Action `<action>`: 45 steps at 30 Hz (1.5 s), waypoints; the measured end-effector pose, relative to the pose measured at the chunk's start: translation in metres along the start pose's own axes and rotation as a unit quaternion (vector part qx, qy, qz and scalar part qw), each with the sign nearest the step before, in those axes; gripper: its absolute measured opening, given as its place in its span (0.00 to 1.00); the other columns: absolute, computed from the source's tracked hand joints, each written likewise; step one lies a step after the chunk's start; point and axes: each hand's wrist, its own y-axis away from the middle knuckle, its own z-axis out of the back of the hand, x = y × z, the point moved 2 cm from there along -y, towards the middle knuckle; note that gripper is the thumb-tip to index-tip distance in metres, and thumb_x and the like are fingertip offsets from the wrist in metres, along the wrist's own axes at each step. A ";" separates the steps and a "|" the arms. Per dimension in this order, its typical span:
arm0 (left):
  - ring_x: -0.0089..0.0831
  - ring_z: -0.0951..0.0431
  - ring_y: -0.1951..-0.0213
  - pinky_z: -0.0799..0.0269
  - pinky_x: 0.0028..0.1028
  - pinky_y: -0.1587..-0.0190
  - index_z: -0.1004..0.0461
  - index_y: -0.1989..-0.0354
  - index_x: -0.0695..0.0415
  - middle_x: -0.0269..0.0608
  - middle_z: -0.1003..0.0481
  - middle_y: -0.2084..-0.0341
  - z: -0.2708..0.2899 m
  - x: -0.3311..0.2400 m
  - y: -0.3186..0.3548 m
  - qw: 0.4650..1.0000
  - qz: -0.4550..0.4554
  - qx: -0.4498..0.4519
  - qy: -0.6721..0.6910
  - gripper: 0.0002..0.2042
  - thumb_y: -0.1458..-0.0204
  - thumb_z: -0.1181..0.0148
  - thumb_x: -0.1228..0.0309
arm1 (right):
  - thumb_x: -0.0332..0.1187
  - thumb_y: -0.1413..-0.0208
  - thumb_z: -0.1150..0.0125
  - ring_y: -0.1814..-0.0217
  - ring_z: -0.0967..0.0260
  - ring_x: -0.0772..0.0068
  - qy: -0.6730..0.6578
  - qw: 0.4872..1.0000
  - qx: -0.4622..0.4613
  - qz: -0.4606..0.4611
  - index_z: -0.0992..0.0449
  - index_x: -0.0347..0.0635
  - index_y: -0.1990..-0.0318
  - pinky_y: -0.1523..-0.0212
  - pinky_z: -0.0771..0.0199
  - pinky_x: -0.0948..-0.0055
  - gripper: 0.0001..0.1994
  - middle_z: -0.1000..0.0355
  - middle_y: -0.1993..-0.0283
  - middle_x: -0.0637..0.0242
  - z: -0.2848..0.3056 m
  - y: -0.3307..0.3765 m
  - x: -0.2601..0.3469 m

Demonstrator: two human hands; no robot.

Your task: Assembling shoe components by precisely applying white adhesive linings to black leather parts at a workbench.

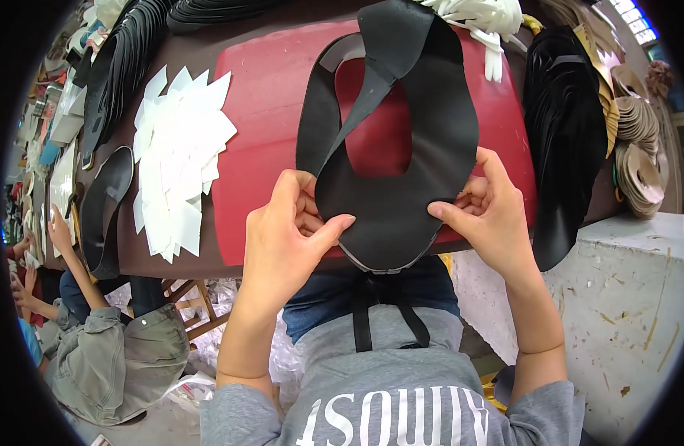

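Note:
A black leather-like shoe upper piece [386, 197], looped with an oval opening, lies over the red mat at the table's near edge. Its rounded near end hangs slightly past that edge, with a pale rim along its underside. My left hand [294, 223] pinches its left border, thumb on top and fingers curled beneath. On the opposite border my right hand [487, 212] grips it the same way. At the far end, a strap of the piece folds and twists across the opening. What the fingers touch underneath is hidden.
White pointed sheets [180, 160] are piled left of the red mat [264, 89]. Black pieces are stacked at far left [126, 67] and right [565, 126]. A white block [624, 297] stands at right. A co-worker [111, 357] sits at left; beige pieces [639, 163] hang at far right.

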 end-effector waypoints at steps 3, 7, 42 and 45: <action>0.20 0.28 0.81 0.33 0.15 0.78 0.34 0.62 0.66 0.39 0.27 0.77 -0.001 0.003 0.002 1.000 -0.011 -0.005 -0.020 0.17 0.60 0.34 0.83 | 0.18 0.57 0.33 0.76 0.34 0.81 0.000 1.000 -0.006 0.015 0.37 0.35 0.44 0.74 0.36 0.88 0.30 0.26 0.71 0.61 -0.003 0.002 -0.003; 0.21 0.29 0.81 0.34 0.16 0.78 0.34 0.64 0.64 0.38 0.29 0.79 -0.003 0.003 0.005 0.999 -0.026 -0.012 -0.041 0.16 0.60 0.34 0.82 | 0.18 0.58 0.33 0.77 0.34 0.81 0.010 0.999 -0.017 0.043 0.37 0.35 0.44 0.75 0.36 0.87 0.30 0.26 0.72 0.62 -0.006 0.007 -0.004; 0.37 0.33 0.56 0.37 0.30 0.56 0.31 0.45 0.58 0.42 0.31 0.46 -0.106 -0.024 0.050 0.858 -0.319 -0.026 -0.401 0.23 0.52 0.43 0.65 | 0.21 0.62 0.38 0.75 0.28 0.60 0.279 0.941 0.019 0.191 0.23 0.30 0.67 0.69 0.28 0.69 0.10 0.24 0.72 0.56 0.052 -0.037 0.018; 0.37 0.33 0.61 0.35 0.32 0.58 0.30 0.45 0.54 0.38 0.31 0.45 -0.109 -0.015 0.061 0.836 -0.346 -0.050 -0.422 0.22 0.50 0.44 0.64 | 0.20 0.63 0.38 0.74 0.27 0.56 0.286 0.925 0.025 0.248 0.23 0.30 0.69 0.68 0.27 0.66 0.09 0.24 0.72 0.55 0.051 -0.039 0.023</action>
